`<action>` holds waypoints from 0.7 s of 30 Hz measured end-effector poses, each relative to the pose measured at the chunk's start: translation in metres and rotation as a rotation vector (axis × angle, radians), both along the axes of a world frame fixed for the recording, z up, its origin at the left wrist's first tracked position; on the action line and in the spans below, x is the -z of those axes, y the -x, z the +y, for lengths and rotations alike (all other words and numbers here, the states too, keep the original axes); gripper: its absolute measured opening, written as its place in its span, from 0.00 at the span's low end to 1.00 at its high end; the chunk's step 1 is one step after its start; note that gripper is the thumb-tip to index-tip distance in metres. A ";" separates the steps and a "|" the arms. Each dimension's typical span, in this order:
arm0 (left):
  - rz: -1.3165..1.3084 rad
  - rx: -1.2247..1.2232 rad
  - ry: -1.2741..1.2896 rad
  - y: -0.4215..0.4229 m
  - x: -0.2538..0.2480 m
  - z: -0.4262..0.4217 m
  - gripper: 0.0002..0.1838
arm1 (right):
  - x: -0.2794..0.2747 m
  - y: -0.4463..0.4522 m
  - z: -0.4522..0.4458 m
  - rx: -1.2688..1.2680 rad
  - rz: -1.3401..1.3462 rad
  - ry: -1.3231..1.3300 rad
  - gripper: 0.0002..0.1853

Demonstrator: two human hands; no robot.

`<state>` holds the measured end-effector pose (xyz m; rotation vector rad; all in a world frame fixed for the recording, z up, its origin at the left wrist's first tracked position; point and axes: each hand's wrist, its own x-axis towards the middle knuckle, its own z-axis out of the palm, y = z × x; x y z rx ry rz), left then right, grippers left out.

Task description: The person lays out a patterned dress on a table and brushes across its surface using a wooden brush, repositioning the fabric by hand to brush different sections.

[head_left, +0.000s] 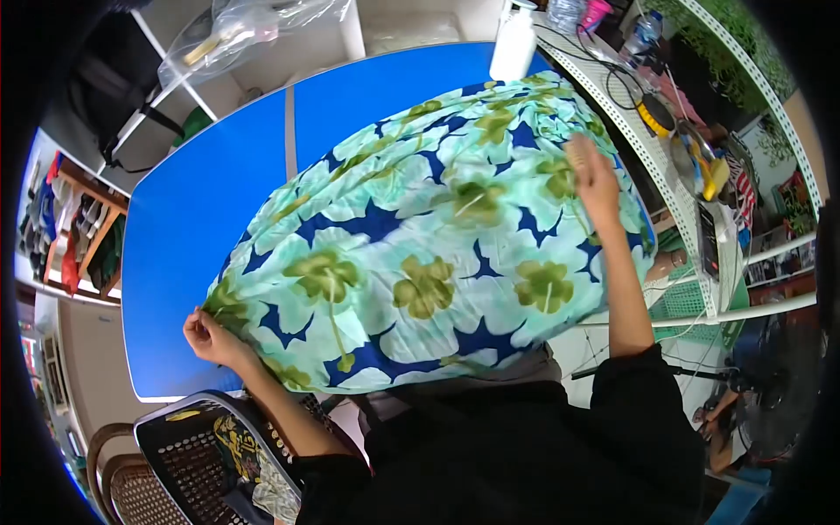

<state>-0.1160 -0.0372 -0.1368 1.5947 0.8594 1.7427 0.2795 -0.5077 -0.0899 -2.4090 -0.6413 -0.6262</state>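
Observation:
A large floral cloth in mint, navy and olive (424,284) lies spread over the blue table (192,206), its near edge hanging at the person's waist. At the cloth's left corner, my left hand (210,337) has its fingers closed on the fabric edge. My right hand (595,179) is over the right part of the cloth, fingers extended and slightly blurred. Near its fingertips the fabric is bunched in folds. Whether the right palm touches the cloth cannot be made out.
A white bottle (514,44) stands at the table's far edge. A dark basket (197,437) holding fabrics is at the lower left, beside a wicker chair (131,490). On the right, a white metal shelf (647,149) bears a yellow brush (654,115) and cables.

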 end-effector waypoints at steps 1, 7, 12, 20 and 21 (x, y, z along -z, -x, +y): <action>-0.009 -0.004 -0.017 0.000 -0.002 0.001 0.02 | -0.004 -0.003 -0.012 0.167 0.039 -0.024 0.25; 0.038 -0.049 -0.018 0.004 0.002 0.005 0.02 | -0.032 0.063 -0.008 -0.294 0.151 0.249 0.22; 0.066 -0.058 -0.042 0.005 0.001 0.006 0.01 | -0.002 -0.005 -0.066 0.192 -0.050 0.055 0.22; 0.459 -0.202 -0.212 -0.003 -0.010 -0.008 0.08 | -0.015 0.081 -0.072 0.072 0.205 -0.082 0.24; 0.621 -0.268 -0.300 -0.008 -0.018 -0.014 0.10 | -0.009 0.085 -0.068 0.089 0.299 -0.043 0.24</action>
